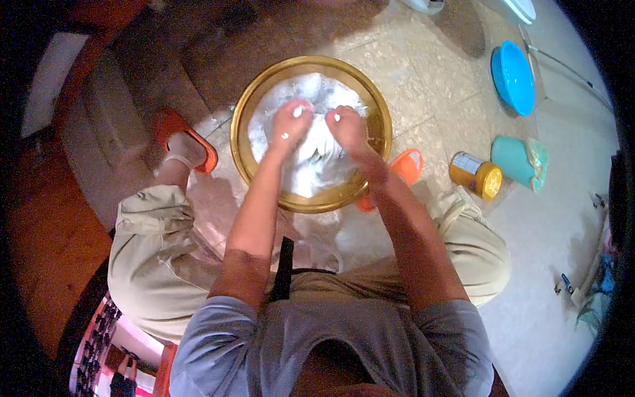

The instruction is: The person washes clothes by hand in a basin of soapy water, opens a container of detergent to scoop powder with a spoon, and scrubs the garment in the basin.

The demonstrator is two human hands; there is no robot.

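Observation:
A gold-coloured basin (pixel 236 145) stands on the floor between my feet, filled with white suds (pixel 314 86). Inside it, a wet white cloth (pixel 321 142) stretches between my two hands, partly lost among the foam. My left hand (pixel 290 127) is closed in a fist on the cloth's left side, with foam on its skin. On the other side my right hand (pixel 346 129) is also closed on the cloth, a white bit showing at its fingers. The cloth's lower part merges with the suds, so its full shape is hidden.
To the right are a yellow canister (pixel 475 175), a teal bin (pixel 517 162) with a bag liner, and a blue basin (pixel 514 78) leaning by the wall. Orange slippers (pixel 205 151) are on my feet. A step (pixel 112 112) rises at the left.

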